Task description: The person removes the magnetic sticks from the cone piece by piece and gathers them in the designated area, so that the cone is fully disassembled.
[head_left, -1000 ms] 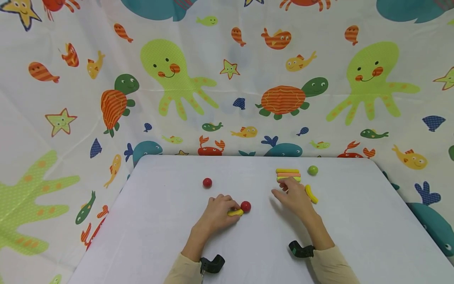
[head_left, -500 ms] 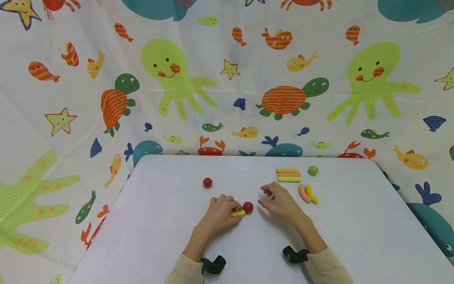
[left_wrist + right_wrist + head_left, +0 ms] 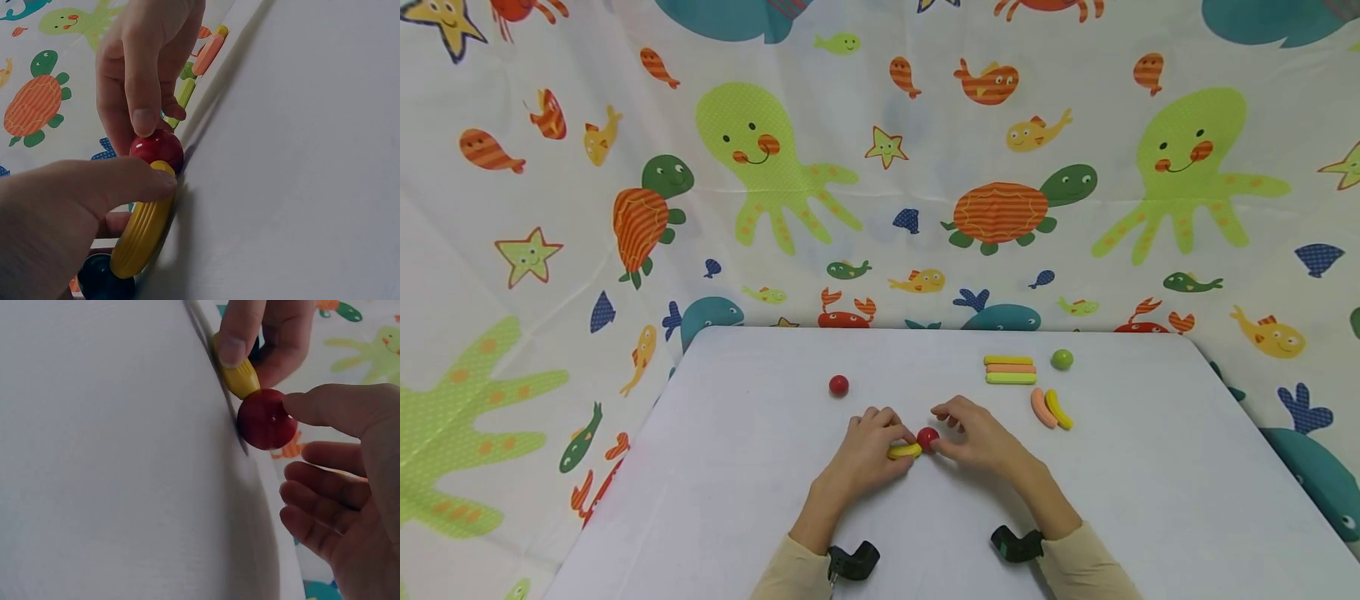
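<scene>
In the head view my left hand (image 3: 871, 446) pinches a curved, ridged yellow stick (image 3: 905, 451) between thumb and fingers, low on the white table. One end of it meets a red ball (image 3: 928, 438); a dark blue ball (image 3: 106, 278) sits at the other end in the left wrist view, hidden from the head camera by the hand. From the right comes my right hand (image 3: 981, 437), its thumb touching the red ball (image 3: 267, 419). Its other fingers are loosely bent and apart from the ball in the right wrist view.
Another red ball (image 3: 838, 386) lies left of centre on the table (image 3: 715, 467). Farther right are a row of straight sticks (image 3: 1011, 369), a green ball (image 3: 1062, 360), a curved pink stick (image 3: 1042, 408) and a curved yellow stick (image 3: 1059, 409). A sea-animal cloth (image 3: 910, 183) hangs behind the table.
My right hand has moved left and nearer from the straight sticks to the red ball, uncovering the curved pink stick. The left hand, yellow stick and near red ball have shifted slightly right.
</scene>
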Demonstrator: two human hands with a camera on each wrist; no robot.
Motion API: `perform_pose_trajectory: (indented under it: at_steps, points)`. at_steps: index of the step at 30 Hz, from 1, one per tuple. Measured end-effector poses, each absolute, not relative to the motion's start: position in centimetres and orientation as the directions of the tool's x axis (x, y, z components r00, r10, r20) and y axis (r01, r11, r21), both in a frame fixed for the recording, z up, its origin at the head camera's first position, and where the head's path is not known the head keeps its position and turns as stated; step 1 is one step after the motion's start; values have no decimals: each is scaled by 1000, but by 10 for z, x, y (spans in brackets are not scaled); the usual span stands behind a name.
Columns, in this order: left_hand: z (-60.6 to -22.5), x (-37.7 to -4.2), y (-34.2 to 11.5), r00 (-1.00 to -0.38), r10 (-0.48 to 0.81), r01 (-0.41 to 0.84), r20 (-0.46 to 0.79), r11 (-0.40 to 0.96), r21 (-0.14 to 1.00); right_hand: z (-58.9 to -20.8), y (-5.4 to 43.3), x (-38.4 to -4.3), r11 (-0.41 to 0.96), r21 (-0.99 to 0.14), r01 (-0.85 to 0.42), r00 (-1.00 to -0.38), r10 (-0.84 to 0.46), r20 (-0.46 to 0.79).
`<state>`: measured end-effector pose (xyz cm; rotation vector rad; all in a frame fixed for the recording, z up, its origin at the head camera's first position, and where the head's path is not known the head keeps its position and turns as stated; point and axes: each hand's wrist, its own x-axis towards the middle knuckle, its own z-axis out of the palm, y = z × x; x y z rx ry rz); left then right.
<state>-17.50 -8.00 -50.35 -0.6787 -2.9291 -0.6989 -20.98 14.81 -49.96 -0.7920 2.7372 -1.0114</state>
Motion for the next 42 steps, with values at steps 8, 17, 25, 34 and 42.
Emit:
perform_pose_trajectory:
  at_steps: [8, 17, 25, 34, 42]
  points:
    - [-502, -177, -82, -887, 429, 460, 169, 790, 406, -507, 142, -210, 611, -609, -506, -807, -585, 83]
    - [-504, -180, -84, -866, 459, 499, 198, 777, 383, -508, 138, -208, 613, -579, -537, -796, -596, 108]
    - [-505, -181, -84, -871, 457, 491, 182, 785, 378, -509, 136, -208, 621, -572, -536, -795, -599, 95]
    - [-503, -181, -83, -877, 452, 479, 165, 789, 385, -512, 135, -208, 621, -566, -541, -794, -599, 101]
    - [-503, -181, -83, -887, 440, 458, 140, 797, 394, -514, 135, -208, 623, -577, -529, -801, -590, 97]
